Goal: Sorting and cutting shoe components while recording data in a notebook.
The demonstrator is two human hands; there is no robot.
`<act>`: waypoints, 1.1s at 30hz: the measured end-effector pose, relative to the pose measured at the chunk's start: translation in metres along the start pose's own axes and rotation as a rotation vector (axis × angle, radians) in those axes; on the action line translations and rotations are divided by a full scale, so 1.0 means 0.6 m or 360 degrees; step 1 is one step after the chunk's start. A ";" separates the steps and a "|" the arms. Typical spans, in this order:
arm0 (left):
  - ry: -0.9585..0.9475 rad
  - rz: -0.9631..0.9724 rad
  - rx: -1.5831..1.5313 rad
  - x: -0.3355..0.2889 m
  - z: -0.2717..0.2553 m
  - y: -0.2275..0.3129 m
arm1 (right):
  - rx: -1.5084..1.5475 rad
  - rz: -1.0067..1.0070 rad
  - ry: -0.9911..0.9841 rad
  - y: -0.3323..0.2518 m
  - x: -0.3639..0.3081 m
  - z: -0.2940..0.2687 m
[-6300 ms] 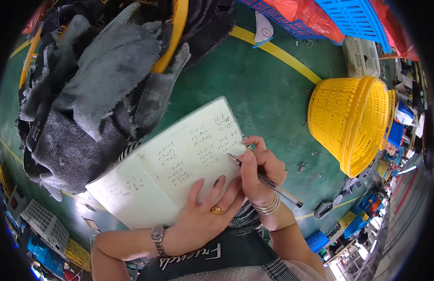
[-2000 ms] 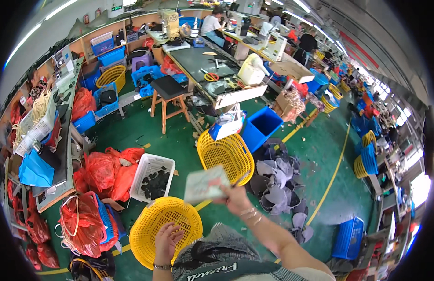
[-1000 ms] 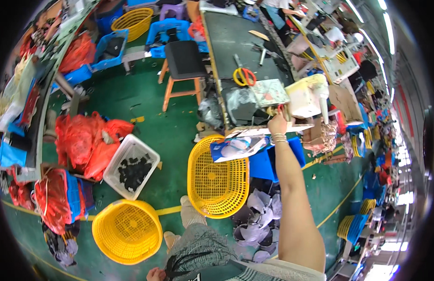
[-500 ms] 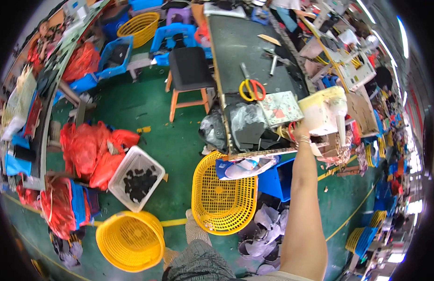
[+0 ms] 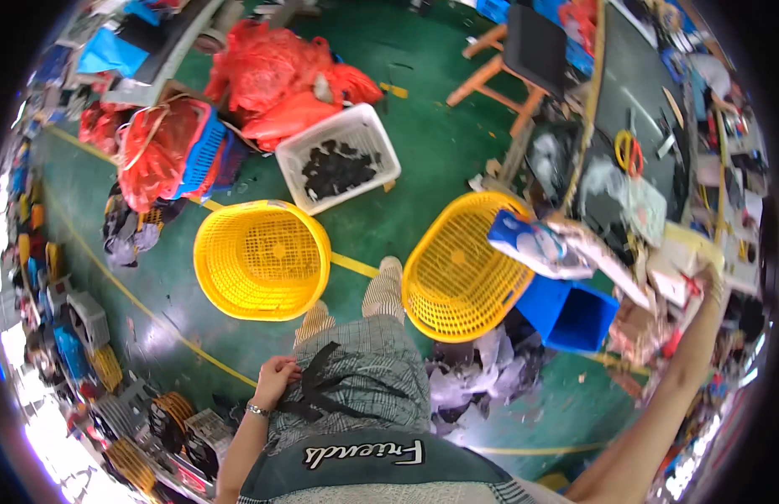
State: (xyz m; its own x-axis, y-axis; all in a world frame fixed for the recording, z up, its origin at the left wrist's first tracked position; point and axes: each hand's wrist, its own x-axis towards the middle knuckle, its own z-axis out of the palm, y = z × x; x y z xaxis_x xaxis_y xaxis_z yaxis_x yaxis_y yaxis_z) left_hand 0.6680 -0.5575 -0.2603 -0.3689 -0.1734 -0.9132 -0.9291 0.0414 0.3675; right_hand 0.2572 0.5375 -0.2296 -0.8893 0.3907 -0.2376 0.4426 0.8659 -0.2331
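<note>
My left hand (image 5: 277,378), with a bracelet at its wrist, rests beside the black tie of my grey checked apron (image 5: 364,378). Its fingers are loosely curled and nothing shows in them. My right arm stretches to the far right, where my right hand (image 5: 708,284) is at the pale yellow plastic container (image 5: 692,245) on the worktable's end. Its fingers are blurred and partly hidden, so I cannot make out a grip. Close by lie a pale box (image 5: 645,210) and scissors (image 5: 629,153) with yellow and red handles.
Yellow baskets (image 5: 230,290) (image 5: 419,294) stand around my feet, with a blue bin (image 5: 584,323) farther right. Ahead are a white tub (image 5: 381,151) of black pieces and red bags (image 5: 272,76). A stool (image 5: 532,55) stands near the worktable (image 5: 633,76). Grey scraps (image 5: 482,374) lie on the floor.
My view has swung down and left, so the table now sits at the right. My left hand has come into view at my apron. My right hand remains by the pale container.
</note>
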 end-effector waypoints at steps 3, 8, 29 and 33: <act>0.0242 -0.0038 0.0001 -0.052 -0.005 0.014 | 0.0296 0.0263 -0.0094 -0.225 -0.369 0.211; -0.0131 -0.0084 -0.0108 0.057 -0.078 -0.078 | 0.0860 0.0722 0.0207 -0.374 -0.848 0.108; -0.0384 0.0252 0.1149 0.207 -0.065 -0.197 | 0.2286 0.2603 0.0716 -0.455 -1.885 0.814; -0.0516 0.0449 0.1507 0.204 0.137 -0.286 | 0.2460 0.2633 0.1074 -0.381 -1.982 0.928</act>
State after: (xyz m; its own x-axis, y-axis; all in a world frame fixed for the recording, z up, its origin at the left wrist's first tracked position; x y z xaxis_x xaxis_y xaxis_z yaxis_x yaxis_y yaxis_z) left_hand 0.7800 -0.5051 -0.4496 -0.4349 0.2297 -0.8707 -0.3964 0.8193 0.4142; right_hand 1.2777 -0.2991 -0.4189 0.4075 0.5286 -0.7447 -0.0082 -0.8133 -0.5818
